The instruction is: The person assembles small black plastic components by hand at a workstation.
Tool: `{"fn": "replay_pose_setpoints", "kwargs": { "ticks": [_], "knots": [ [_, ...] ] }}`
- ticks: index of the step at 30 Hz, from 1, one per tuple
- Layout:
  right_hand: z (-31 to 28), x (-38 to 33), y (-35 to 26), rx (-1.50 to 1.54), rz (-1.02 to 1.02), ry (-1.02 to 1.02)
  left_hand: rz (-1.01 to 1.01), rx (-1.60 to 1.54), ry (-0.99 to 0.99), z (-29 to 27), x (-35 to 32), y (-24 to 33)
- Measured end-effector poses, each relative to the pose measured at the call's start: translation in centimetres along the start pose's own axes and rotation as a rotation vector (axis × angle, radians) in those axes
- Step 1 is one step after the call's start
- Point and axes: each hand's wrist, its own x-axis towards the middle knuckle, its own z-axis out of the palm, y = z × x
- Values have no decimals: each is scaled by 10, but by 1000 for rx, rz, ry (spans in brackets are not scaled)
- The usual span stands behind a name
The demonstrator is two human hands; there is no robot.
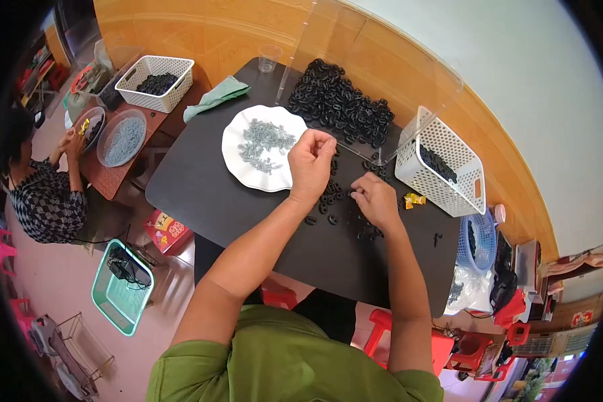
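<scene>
The left hand (310, 163) pinches something too small to identify; the right hand (375, 199) fingers loose black rings (328, 201) at its nine o'clock. The rings look light and rubbery, best pinched by the rim.

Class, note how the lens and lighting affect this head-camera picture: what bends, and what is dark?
Head view: fisheye bends the wooden wall edge and black table rim; corners vignette black; daylight is soft and even; left hand and right hand look sharp.
</scene>
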Motion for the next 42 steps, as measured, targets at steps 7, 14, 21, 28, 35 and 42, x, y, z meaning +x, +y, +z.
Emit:
{"fn": "replay_pose_setpoints", "kwargs": {
  "ticks": [7,14,21,28,35,42],
  "knots": [
    [16,29,-4,-80,-34,156,63,66,-17,0,2,3],
    [34,47,-6,-145,136,76,143,129,-31,3,-1,6],
    [25,40,-5,-24,172,1,94,129,-53,2,0,2],
    [7,18,4,962,339,191,28,194,-267,3,0,-2],
    [-11,-14,-7,1094,274,302,-269,118,-606,12,-17,-2],
    [-8,-23,-6,1088,266,314,-49,347,-711,17,-25,-10]
  ]
}}
